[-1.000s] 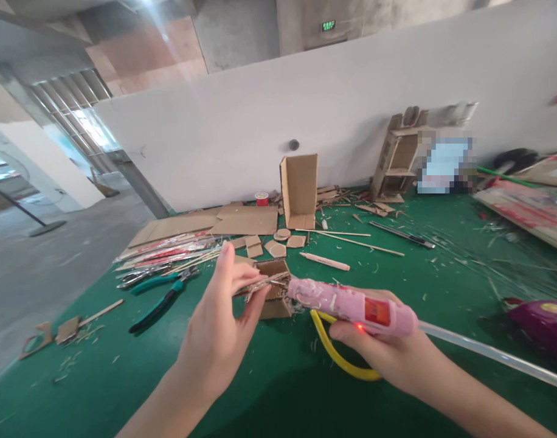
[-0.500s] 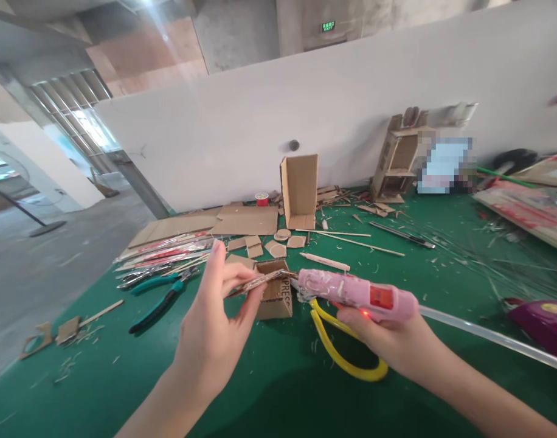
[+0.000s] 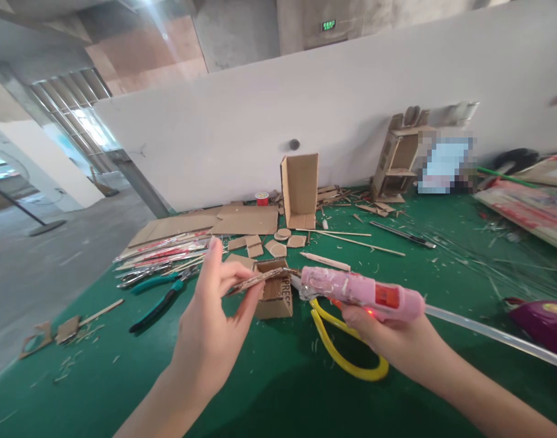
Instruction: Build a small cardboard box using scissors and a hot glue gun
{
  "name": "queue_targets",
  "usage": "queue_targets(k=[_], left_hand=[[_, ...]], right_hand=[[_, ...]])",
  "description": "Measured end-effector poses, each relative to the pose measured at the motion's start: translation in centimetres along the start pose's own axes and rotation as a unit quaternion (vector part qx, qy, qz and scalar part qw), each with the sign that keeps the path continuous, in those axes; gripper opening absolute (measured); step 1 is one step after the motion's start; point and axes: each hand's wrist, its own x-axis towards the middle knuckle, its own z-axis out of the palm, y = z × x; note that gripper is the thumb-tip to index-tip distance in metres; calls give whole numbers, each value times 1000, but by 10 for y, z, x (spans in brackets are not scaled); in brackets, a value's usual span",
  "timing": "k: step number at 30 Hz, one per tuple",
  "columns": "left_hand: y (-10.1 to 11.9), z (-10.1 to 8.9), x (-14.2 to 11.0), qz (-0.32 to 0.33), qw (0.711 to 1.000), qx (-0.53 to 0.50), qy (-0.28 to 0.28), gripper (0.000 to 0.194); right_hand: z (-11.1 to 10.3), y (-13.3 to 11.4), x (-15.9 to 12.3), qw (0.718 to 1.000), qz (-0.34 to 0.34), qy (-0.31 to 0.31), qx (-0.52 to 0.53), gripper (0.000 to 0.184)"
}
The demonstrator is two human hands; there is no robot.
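Between thumb and fingers, my left hand [image 3: 217, 304] pinches a small flat piece of cardboard [image 3: 255, 280], its edge turned toward me. My right hand [image 3: 392, 331] is wrapped round a pink hot glue gun [image 3: 342, 286] with a red light lit and a clear glue stick [image 3: 483, 331] out of its back. The gun's nozzle points left, close to the cardboard's right end; whether they touch I cannot tell. Behind and below the piece stands a small open cardboard box [image 3: 275, 309] with printed letters. Yellow-handled scissors [image 3: 351, 368] lie beneath the glue gun, their blades hidden.
On the green table [image 3: 169, 389], teal-handled pliers [image 3: 155, 304] and wrapped sticks lie left. An upright cardboard structure [image 3: 301, 188] stands mid-back, a taller one [image 3: 397, 161] right of it. A utility knife [image 3: 401, 234] and a purple tool [image 3: 540, 325] are on the right.
My right hand and the glue gun have shifted slightly to the right. My left hand, still pinching the cardboard, has barely moved.
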Motion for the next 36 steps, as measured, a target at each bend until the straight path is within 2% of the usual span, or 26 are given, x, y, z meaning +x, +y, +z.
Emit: queue_targets(k=[8, 13, 17, 28, 36], left_hand=[[2, 7, -3, -30, 999, -8, -33, 87], [1, 7, -5, -26, 998, -22, -55, 85], [0, 8, -6, -21, 997, -31, -68, 84], [0, 7, -7, -17, 997, -30, -74, 83], [0, 7, -6, -15, 998, -20, -60, 84]], right_hand=[[5, -11, -4, 999, -9, -17, 43, 17], [7, -17, -3, 994, 0, -77, 80, 14], [7, -19, -2, 993, 8, -83, 83, 14], [9, -19, -1, 987, 0, -105, 123, 15], [8, -20, 0, 991, 15, -99, 94, 24]])
